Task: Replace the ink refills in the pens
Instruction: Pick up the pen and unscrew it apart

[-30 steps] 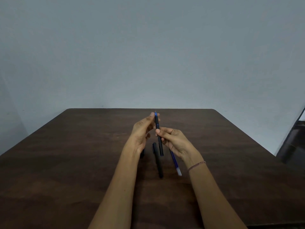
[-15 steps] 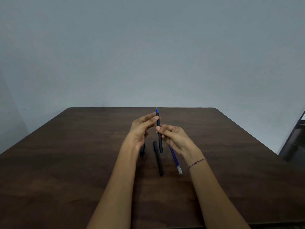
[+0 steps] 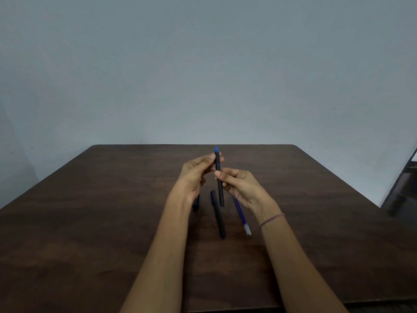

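light level: dim, flat, even; no hard highlights
wall (image 3: 203, 64): grey-blue, darker toward the corners, slight vignette
surface (image 3: 90, 222): dark brown, faint dull sheen at the far part, no glare
shadows: soft and weak; dark smudges under the forearms and beside the black pen (image 3: 218, 214) lying flat
source: cannot tell, looks diffuse from above
sharpness: soft overall, compression smear on the wood grain
edges: wide-angle bend, far edge of surface bows; dark object at right edge (image 3: 404, 188) blurred

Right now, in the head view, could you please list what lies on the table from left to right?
Small black pen cap → long black pen → blue ink refill with clear end, all lying on the dark wooden table.
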A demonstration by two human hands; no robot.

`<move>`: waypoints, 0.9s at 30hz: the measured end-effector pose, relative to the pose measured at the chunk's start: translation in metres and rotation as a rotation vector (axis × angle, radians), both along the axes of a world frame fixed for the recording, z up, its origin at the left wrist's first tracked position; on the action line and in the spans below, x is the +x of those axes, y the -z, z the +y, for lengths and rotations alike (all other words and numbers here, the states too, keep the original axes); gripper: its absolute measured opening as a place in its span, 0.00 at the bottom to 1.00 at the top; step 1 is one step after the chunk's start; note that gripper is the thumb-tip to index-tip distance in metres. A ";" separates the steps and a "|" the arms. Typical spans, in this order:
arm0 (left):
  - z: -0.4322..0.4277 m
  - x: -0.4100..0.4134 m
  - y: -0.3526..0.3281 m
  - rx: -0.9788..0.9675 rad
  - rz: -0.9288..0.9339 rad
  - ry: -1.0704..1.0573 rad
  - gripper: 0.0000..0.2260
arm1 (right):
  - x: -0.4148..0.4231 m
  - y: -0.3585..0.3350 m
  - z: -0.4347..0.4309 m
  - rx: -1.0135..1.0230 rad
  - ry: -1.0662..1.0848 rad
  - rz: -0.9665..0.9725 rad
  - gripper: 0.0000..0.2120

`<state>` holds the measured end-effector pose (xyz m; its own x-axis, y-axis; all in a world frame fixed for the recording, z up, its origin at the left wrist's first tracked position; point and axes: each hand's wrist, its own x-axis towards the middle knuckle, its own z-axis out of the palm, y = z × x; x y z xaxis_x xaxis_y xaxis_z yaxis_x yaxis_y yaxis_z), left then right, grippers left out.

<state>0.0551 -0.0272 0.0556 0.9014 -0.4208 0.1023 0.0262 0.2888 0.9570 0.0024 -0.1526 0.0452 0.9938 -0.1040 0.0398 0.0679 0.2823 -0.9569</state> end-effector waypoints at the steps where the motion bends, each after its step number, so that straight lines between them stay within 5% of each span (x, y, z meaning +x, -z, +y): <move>1: 0.000 0.000 0.000 0.001 0.002 -0.010 0.04 | 0.000 0.000 0.000 -0.003 -0.001 0.000 0.04; 27: -0.004 0.004 0.004 -0.133 0.009 0.010 0.08 | 0.001 0.002 -0.001 -0.014 -0.010 -0.013 0.04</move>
